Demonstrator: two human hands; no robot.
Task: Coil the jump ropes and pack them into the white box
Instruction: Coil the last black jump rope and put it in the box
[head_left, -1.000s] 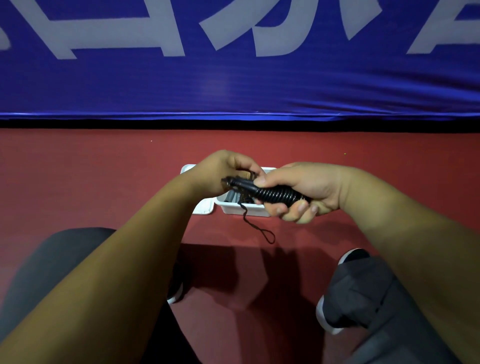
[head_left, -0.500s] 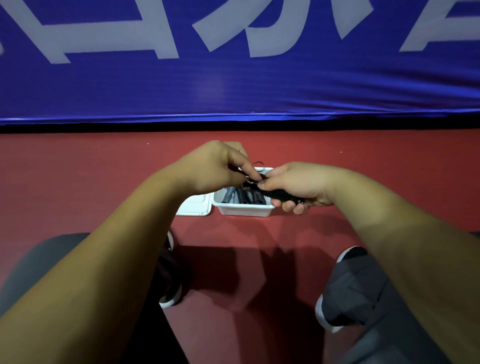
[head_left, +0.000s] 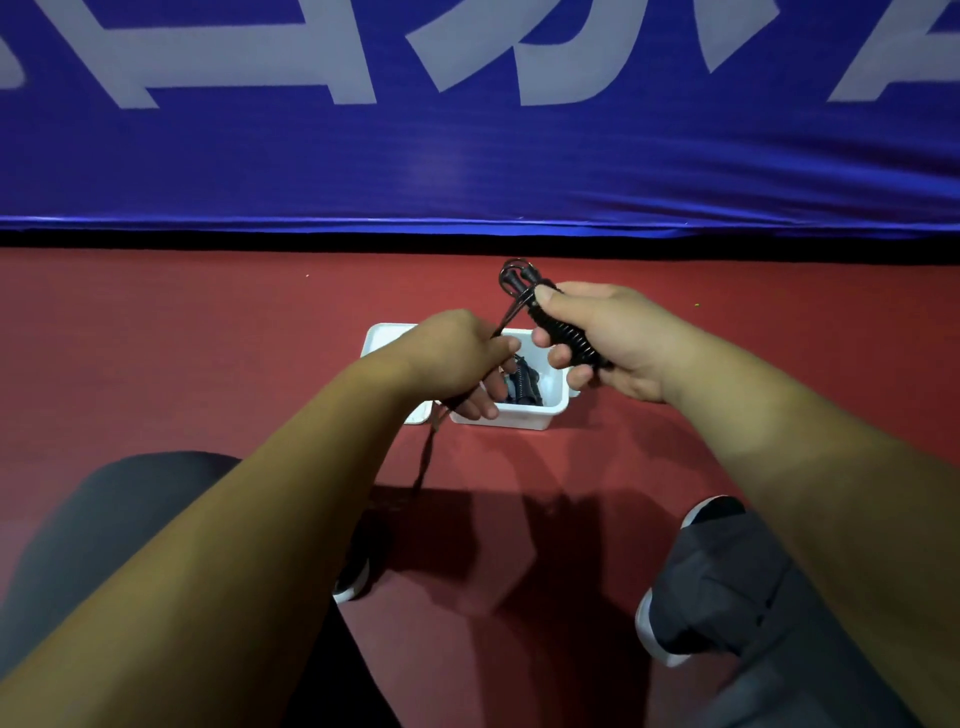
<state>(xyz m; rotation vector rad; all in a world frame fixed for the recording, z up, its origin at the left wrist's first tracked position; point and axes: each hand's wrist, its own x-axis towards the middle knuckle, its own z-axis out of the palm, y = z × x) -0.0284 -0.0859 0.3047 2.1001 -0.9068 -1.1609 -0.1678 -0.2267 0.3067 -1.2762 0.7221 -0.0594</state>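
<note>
Currently, my right fingers (head_left: 560, 357) grip the jump rope handle (head_left: 569, 336); my left fingers (head_left: 480, 406) pinch its cord (head_left: 426, 462); both are above the white box (head_left: 550, 408) on the floor (head_left: 208, 338); other ropes (head_left: 522, 382) lie inside.

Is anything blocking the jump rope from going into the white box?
Nothing blocks it. The white box sits open below the jump rope, its lid beside it. Only the left hand holding the cord overlaps its near edge, and ropes already lie inside.
</note>
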